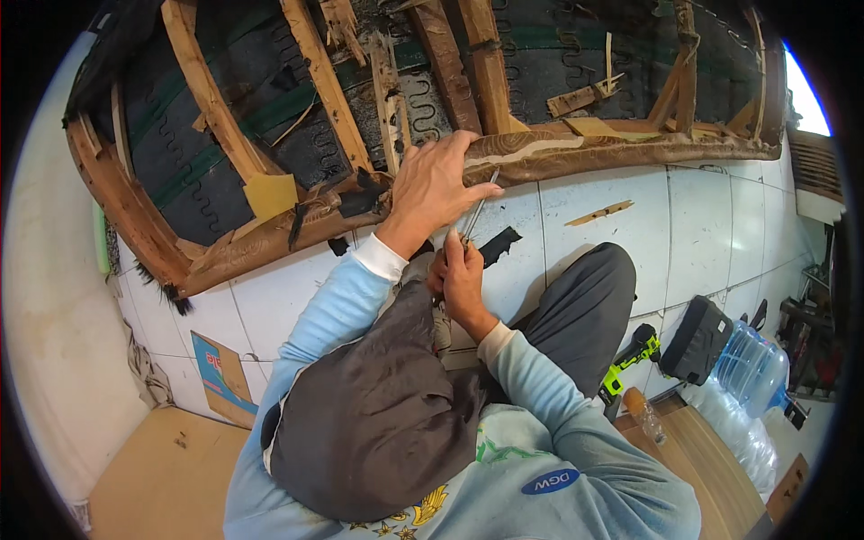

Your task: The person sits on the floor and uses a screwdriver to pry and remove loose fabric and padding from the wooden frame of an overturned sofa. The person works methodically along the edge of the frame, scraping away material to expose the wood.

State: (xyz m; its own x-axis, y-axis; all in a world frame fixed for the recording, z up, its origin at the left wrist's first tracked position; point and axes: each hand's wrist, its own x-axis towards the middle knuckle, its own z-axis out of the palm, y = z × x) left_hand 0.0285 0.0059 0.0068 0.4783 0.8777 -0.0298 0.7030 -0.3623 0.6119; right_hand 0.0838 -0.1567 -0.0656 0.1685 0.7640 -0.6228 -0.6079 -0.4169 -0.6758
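The underside of a stripped sofa frame (477,72) fills the far side, with wooden slats and wavy springs on dark cloth. Along its near edge runs a rail (630,155) covered in brown patterned material, torn along a pale strip. My left hand (427,191) grips this rail, fingers over the top and thumb stretched toward the right. Just below it, my right hand (463,283) is closed around the handle of what looks like a screwdriver (474,216). Its thin metal shaft points up to the rail beside my left thumb; the handle is mostly hidden.
White floor tiles (702,211) hold a wood splinter (599,213) and a black scrap (500,246). To the right lie a green-and-black power drill (630,360), a black case (697,340), a clear water jug (749,364) and a small bottle (644,414). Cardboard (166,468) lies at left.
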